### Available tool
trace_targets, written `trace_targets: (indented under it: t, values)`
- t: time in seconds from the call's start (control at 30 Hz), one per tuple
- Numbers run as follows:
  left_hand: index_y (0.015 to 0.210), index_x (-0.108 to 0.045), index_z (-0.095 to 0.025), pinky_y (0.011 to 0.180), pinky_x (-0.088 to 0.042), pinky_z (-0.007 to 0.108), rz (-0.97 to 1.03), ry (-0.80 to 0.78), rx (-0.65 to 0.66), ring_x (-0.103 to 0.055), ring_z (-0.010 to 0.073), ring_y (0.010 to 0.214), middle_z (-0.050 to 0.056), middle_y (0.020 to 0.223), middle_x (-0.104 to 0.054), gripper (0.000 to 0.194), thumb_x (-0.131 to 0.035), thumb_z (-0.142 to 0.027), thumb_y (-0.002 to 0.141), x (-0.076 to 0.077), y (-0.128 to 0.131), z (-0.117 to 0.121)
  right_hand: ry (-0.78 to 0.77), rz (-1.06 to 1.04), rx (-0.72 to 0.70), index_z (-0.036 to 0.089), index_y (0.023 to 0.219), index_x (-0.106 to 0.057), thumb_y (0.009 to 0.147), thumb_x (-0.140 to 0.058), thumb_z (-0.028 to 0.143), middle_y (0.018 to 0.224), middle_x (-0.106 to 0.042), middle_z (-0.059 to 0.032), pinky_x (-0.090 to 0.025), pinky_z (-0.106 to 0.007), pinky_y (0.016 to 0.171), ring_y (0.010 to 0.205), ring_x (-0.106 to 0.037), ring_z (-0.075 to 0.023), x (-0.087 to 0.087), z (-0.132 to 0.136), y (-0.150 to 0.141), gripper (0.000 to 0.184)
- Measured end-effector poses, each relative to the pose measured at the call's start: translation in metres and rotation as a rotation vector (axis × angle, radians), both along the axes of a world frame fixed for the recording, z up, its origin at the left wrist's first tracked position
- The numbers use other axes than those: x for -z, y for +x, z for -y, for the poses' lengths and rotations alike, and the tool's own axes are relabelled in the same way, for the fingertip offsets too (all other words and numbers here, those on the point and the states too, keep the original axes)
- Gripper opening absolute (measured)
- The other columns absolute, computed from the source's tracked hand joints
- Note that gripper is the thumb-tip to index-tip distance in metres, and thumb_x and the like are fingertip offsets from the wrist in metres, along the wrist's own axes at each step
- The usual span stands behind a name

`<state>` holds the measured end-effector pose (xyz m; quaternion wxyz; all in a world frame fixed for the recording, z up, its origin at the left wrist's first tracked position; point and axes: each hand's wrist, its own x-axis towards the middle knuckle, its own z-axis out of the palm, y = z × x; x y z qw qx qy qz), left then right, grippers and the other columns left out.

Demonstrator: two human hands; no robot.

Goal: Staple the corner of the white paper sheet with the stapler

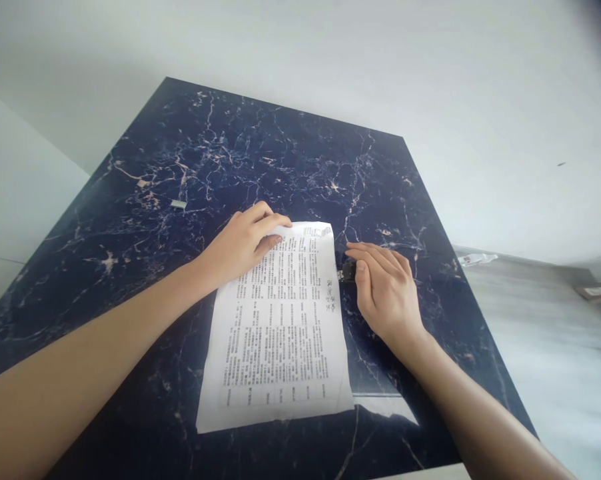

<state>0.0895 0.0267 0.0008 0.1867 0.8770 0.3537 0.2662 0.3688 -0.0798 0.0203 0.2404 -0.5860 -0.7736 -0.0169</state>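
Note:
A printed sheet of paper [280, 320] lies on the dark marbled table, its rows of characters running sideways and some handwriting near its right edge. My left hand [253, 237] grips the sheet at its far left corner, thumb on top and fingers bent over the edge. To the right, my right hand [385, 283] is closed around a small black tool [348, 272] with a metal end. That metal end meets the sheet's right edge; whether it clasps the paper I cannot tell. The palm and fingers hide most of the tool, so its kind is unclear.
The blue-black marbled table [280, 153] has its far edge near a pale wall. A small pale green piece [178, 204] lies left of the sheet. Beyond the right edge, a white item [478, 259] is on the floor, with a brown-framed object [599, 291] farther right.

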Motion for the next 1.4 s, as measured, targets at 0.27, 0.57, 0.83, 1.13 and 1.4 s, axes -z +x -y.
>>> trace_targets:
  t: [0.27, 0.57, 0.83, 1.13, 1.4]
  values:
    - [0.131, -0.061, -0.029, 0.099, -0.049, 0.047, -0.017, 0.007, -0.01, -0.063, 0.0227, 0.101, 0.007, 0.12, -0.06, 0.027, -0.051, -0.028, 0.106, 0.0004, 0.0005, -0.0001, -0.002, -0.005, 0.002, 0.023, 0.118, -0.071, 0.107, -0.036, 0.024, 0.128, -0.074, -0.0071, -0.041, -0.052, 0.109, 0.126, -0.065, -0.0287, 0.0002, 0.0002, 0.0002, 0.036]
    - [0.131, -0.061, -0.029, 0.099, -0.048, 0.047, -0.014, 0.007, -0.01, -0.062, 0.0226, 0.101, 0.007, 0.119, -0.06, 0.027, -0.051, -0.028, 0.106, -0.0007, 0.0014, 0.0001, 0.001, 0.007, 0.011, 0.022, 0.115, -0.071, 0.108, -0.036, 0.024, 0.127, -0.074, -0.0069, -0.041, -0.05, 0.109, 0.125, -0.065, -0.028, -0.0008, 0.0005, -0.0022, 0.036]
    - [0.131, -0.061, -0.029, 0.099, -0.049, 0.046, -0.023, -0.001, -0.015, -0.062, 0.0225, 0.101, 0.007, 0.119, -0.059, 0.027, -0.05, -0.028, 0.106, -0.0005, 0.0013, -0.0001, 0.006, 0.008, 0.009, 0.023, 0.115, -0.071, 0.107, -0.037, 0.022, 0.127, -0.074, -0.0067, -0.041, -0.05, 0.109, 0.125, -0.065, -0.028, 0.0003, 0.001, -0.0014, 0.035]
    - [0.13, -0.061, -0.029, 0.099, -0.049, 0.047, 0.0, 0.006, -0.01, -0.062, 0.0228, 0.101, 0.007, 0.119, -0.06, 0.026, -0.052, -0.028, 0.106, 0.0006, 0.0007, -0.0003, 0.01, 0.05, 0.006, 0.023, 0.118, -0.071, 0.107, -0.037, 0.022, 0.128, -0.074, -0.0071, -0.039, -0.051, 0.109, 0.125, -0.065, -0.0285, 0.0017, 0.0002, -0.0026, 0.036]
    - [0.131, -0.061, -0.029, 0.1, -0.049, 0.047, 0.006, -0.005, -0.008, -0.063, 0.0232, 0.102, 0.007, 0.119, -0.06, 0.027, -0.052, -0.029, 0.106, 0.0007, 0.0006, -0.0003, 0.007, 0.083, 0.005, 0.023, 0.121, -0.07, 0.107, -0.036, 0.024, 0.129, -0.073, -0.0088, -0.038, -0.052, 0.109, 0.126, -0.064, -0.0301, 0.001, 0.0009, -0.0038, 0.037]
